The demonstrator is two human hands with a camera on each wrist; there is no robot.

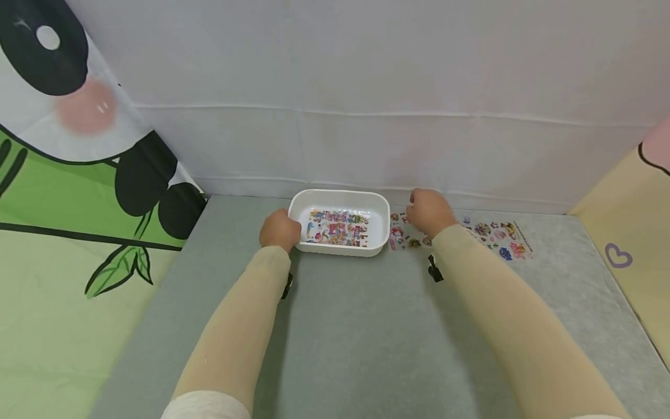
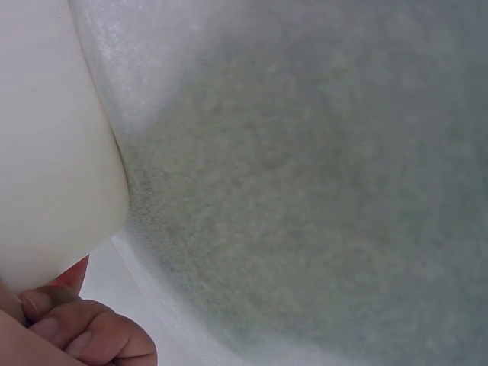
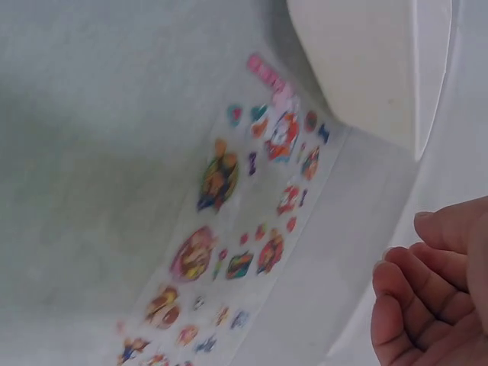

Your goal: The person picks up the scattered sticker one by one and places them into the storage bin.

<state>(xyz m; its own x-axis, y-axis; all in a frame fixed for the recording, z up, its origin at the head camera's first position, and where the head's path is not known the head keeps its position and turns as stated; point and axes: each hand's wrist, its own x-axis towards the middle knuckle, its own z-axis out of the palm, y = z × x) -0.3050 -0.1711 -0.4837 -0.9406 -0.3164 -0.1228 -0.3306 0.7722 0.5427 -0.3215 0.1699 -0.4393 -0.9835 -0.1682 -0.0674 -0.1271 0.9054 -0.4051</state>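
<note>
A white plastic tray (image 1: 339, 250) stands on the grey table, with a sheet of colourful cartoon stickers (image 1: 337, 228) inside it. My left hand (image 1: 281, 229) grips the tray's left end; in the left wrist view the curled fingers (image 2: 95, 332) sit at its rim. To the right of the tray, clear sticker film (image 1: 505, 238) with cartoon figures lies flat, partly hidden by my right hand (image 1: 430, 212) and forearm. That hand hovers by the film's far edge, its fingers (image 3: 408, 293) loosely curled with nothing visible between them, apart from the tray.
Behind the tray, a white cloth backdrop (image 1: 335, 145) meets the back edge of the grey table (image 1: 361, 337). A green printed panel (image 1: 78, 192) stands at the left, and a yellow one (image 1: 628, 233) at the right.
</note>
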